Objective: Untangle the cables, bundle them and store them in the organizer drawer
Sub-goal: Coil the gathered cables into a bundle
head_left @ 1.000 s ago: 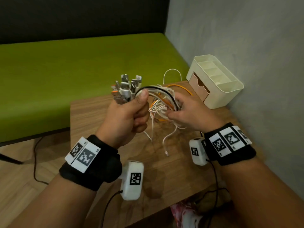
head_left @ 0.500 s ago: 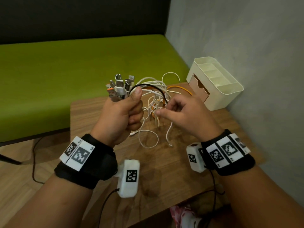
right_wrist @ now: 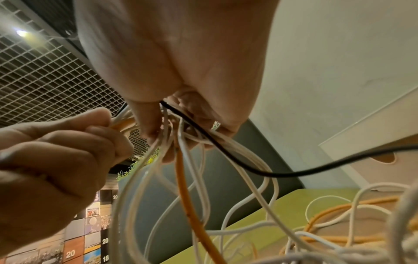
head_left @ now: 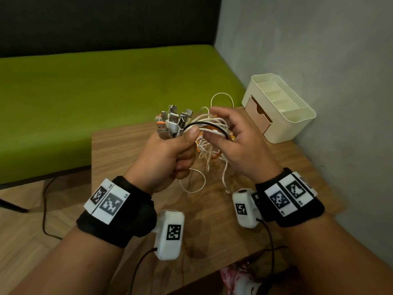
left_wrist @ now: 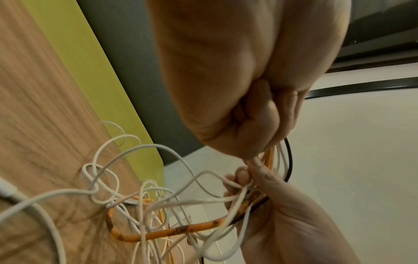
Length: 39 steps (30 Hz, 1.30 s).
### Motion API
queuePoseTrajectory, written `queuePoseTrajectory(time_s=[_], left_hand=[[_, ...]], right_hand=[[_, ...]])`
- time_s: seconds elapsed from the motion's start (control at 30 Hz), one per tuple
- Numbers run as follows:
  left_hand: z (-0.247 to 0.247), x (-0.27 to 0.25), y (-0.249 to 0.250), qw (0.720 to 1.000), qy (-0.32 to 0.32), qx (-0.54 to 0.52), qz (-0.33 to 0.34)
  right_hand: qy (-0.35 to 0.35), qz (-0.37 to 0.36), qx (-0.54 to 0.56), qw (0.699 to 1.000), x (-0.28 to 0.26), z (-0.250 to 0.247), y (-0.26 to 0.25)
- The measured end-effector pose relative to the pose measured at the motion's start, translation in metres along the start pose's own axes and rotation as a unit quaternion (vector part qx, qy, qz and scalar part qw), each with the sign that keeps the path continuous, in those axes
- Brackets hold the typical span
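- Your left hand (head_left: 168, 154) fists the cables (head_left: 209, 145) just below their USB plugs (head_left: 172, 122), keeping the ends aligned.
- Your right hand (head_left: 236, 143) curls around the loops, gathering them above the table (head_left: 131, 145).
- The organizer drawer (head_left: 258, 114) sits shut nearby.

Two hands work here: the left hand (head_left: 168, 154) and the right hand (head_left: 240, 145). One black cable (head_left: 204, 123) and at least one orange cable (right_wrist: 187, 201) run among several white cables (head_left: 212, 154), too tangled to count exactly. One organizer (head_left: 282, 107) with one drawer (head_left: 256, 116) stands on one worktop (head_left: 212, 209), and about seven USB plugs (head_left: 172, 122) stick up together.
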State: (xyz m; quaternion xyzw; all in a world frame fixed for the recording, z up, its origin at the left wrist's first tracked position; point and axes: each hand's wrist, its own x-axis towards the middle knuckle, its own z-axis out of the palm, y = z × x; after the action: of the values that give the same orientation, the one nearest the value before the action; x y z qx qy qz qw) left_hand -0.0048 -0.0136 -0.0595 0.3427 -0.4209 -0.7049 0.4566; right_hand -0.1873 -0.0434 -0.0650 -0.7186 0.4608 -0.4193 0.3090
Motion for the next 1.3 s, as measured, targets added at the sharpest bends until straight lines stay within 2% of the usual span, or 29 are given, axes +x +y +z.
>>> queuePoseTrajectory(time_s=[0.17,0.33,0.43,0.53,0.67,0.77,1.0,1.13,1.3], left_hand=[[-0.001,0.001,0.003,1.000,0.008,-0.012,0.013],[-0.011,0.000,0.011,0.998,0.007,-0.043,0.044],[-0.012,0.000,0.011,0.996,0.014,-0.068,0.053],[-0.013,0.001,0.012,0.994,0.022,-0.092,0.056],[-0.013,0.005,0.005,0.996,0.028,-0.064,0.056],[-0.008,0.009,-0.006,0.997,0.034,-0.050,0.049],[0.008,0.012,-0.019,0.996,0.055,-0.015,0.067],[0.011,0.011,-0.019,0.994,0.064,-0.019,0.088],[0.013,0.009,-0.018,0.993,0.059,-0.049,0.091]], right_hand=[[-0.021,0.020,0.013,0.999,0.001,-0.001,0.002],[-0.100,0.076,-0.032,0.992,0.002,-0.002,0.007],[-0.104,0.085,-0.008,0.991,0.005,-0.007,0.002],[-0.091,0.085,0.079,0.989,0.005,-0.017,-0.005],[-0.068,0.097,0.259,0.959,0.006,-0.029,-0.009],[-0.041,0.123,0.298,0.946,0.006,-0.024,-0.013],[0.010,0.138,0.238,0.961,0.003,-0.010,-0.024],[-0.019,0.128,0.143,0.981,-0.005,-0.001,-0.030],[-0.034,0.133,0.124,0.983,-0.006,0.000,-0.034]])
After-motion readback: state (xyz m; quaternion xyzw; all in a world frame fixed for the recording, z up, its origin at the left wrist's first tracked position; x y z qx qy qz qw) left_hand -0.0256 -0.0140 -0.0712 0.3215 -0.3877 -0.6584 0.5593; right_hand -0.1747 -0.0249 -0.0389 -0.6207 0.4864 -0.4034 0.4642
